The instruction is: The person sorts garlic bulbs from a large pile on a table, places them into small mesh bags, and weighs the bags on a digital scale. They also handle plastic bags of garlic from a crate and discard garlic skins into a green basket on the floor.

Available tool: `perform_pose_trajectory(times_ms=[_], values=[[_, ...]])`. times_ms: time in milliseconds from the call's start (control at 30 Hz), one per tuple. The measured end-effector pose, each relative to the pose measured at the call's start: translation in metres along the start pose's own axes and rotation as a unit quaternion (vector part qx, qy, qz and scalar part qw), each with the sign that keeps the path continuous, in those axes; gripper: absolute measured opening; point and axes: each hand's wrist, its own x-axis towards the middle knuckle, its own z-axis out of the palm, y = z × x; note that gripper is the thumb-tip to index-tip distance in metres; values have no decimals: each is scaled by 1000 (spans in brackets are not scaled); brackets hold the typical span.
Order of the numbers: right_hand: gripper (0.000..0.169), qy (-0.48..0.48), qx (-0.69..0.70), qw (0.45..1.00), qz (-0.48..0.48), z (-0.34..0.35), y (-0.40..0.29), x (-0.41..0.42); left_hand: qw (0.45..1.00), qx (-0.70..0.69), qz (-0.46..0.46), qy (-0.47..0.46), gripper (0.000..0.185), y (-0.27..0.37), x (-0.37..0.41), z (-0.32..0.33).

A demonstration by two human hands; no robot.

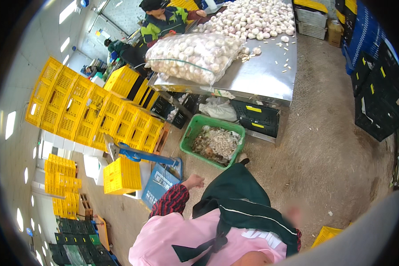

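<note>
My left hand (194, 181) hangs beside my dark green apron (239, 189), fingers loosely bent and nothing in them. Its wrist comes out of a red and black patterned sleeve cover. At my other side, my right hand (292, 215) is blurred over the floor, so its fingers cannot be made out. In front of my feet stands a green plastic crate (187, 141) of garlic stem pieces and peel scraps. Beyond it is a stainless steel table (266, 69). A clear bag of garlic bulbs (194, 56) lies on its near left, with a large heap of loose garlic (252, 18) behind.
A blue platform scale (159, 181) stands at the left, near tall stacks of yellow crates (86, 106). Black crates (375, 96) line the right side. A co-worker (164, 25) is at the table's far left. Bits of garlic stem lie on the tabletop.
</note>
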Motion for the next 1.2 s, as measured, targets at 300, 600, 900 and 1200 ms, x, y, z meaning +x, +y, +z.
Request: perform_pose_trajectory(times_ms=[300,600,900,1200], values=[[21,197,-211,941,-176,-67,60,-71,970,-78,188,-135,26,137,65,43],[28,147,-129,979,-60,-49,-158,44,857,285,399,-160,36,228,99,88],[41,287,-268,911,-123,14,-261,51,766,250,342,-484,33,466,71,319],[50,309,-125,937,109,-131,-212,94,766,236,346,-488,28,638,74,482]])
